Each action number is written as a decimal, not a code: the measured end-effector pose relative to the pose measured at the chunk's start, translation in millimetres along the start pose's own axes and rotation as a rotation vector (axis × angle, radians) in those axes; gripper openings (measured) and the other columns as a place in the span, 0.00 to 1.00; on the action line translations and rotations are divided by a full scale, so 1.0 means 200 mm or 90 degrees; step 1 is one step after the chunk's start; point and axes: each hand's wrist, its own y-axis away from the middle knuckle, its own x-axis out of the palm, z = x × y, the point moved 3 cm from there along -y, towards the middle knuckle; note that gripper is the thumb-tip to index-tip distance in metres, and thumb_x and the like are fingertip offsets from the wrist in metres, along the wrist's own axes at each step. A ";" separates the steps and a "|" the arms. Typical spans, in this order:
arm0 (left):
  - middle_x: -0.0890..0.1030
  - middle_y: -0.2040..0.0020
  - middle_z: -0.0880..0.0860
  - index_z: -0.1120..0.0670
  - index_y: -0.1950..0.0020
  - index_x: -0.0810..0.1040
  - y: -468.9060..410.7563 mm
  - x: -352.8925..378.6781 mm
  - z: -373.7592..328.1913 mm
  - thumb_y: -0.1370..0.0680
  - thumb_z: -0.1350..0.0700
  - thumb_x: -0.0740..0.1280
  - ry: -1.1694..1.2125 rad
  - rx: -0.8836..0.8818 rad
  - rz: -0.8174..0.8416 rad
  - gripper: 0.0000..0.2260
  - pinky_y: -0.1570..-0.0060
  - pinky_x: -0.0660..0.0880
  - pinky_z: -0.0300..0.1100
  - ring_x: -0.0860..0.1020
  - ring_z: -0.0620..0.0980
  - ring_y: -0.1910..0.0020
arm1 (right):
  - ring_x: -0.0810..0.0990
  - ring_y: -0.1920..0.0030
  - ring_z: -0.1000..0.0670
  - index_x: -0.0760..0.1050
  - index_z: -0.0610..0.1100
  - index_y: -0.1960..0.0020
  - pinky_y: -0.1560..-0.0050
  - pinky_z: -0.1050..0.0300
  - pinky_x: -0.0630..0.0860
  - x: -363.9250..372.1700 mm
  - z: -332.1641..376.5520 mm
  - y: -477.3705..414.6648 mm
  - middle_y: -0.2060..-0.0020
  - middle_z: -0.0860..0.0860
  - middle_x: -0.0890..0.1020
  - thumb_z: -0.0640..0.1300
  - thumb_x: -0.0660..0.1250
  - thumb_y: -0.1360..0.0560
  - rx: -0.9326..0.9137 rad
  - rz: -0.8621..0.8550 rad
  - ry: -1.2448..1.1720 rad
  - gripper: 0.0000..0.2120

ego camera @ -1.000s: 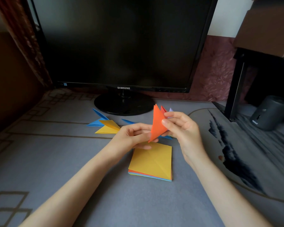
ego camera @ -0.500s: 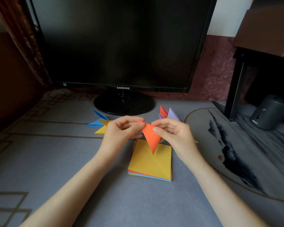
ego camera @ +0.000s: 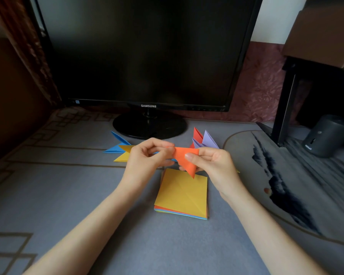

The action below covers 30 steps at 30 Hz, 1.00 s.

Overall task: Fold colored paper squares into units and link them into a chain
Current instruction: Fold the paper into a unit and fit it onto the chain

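Note:
I hold a folded orange paper triangle (ego camera: 184,158) in the air above a stack of colored paper squares (ego camera: 182,194) with a yellow sheet on top. My left hand (ego camera: 147,157) pinches the triangle's left upper corner. My right hand (ego camera: 213,162) pinches its right side, thumb on the front face. The triangle's tip points down toward the stack. Behind my left hand lie folded blue and yellow units (ego camera: 119,148). Behind my right hand stand folded red and purple units (ego camera: 204,139).
A black monitor (ego camera: 147,52) on a round stand (ego camera: 149,126) fills the back. A dark table leg (ego camera: 284,108) and a grey cylindrical speaker (ego camera: 326,135) stand at the right. A grey patterned cloth (ego camera: 48,185) covers the surface.
The orange triangle was turned from tip-up to tip-down and lowered over the stack. Both hands shifted their grip on it, and the red and purple units behind came into view.

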 end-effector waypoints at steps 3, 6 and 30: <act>0.82 0.62 0.56 0.58 0.55 0.80 0.00 0.01 0.00 0.27 0.65 0.70 -0.026 0.011 0.044 0.04 0.60 0.80 0.40 0.82 0.52 0.60 | 0.84 0.65 0.46 0.80 0.38 0.55 0.62 0.59 0.79 0.00 0.00 0.00 0.64 0.42 0.85 0.34 0.68 0.27 -0.001 0.019 0.016 0.03; 0.84 0.64 0.51 0.58 0.56 0.82 0.01 0.02 0.00 0.31 0.62 0.73 -0.074 0.037 0.077 0.05 0.62 0.79 0.37 0.82 0.47 0.63 | 0.84 0.64 0.45 0.81 0.38 0.54 0.59 0.57 0.80 0.02 -0.02 0.00 0.63 0.42 0.85 0.33 0.69 0.28 0.002 0.039 0.035 0.04; 0.83 0.66 0.48 0.57 0.61 0.81 0.00 0.01 0.01 0.27 0.64 0.70 -0.079 0.070 0.018 0.04 0.60 0.77 0.34 0.80 0.42 0.64 | 0.81 0.63 0.40 0.80 0.36 0.56 0.60 0.52 0.76 -0.01 -0.02 -0.01 0.65 0.38 0.83 0.37 0.68 0.26 -0.071 -0.030 0.060 0.04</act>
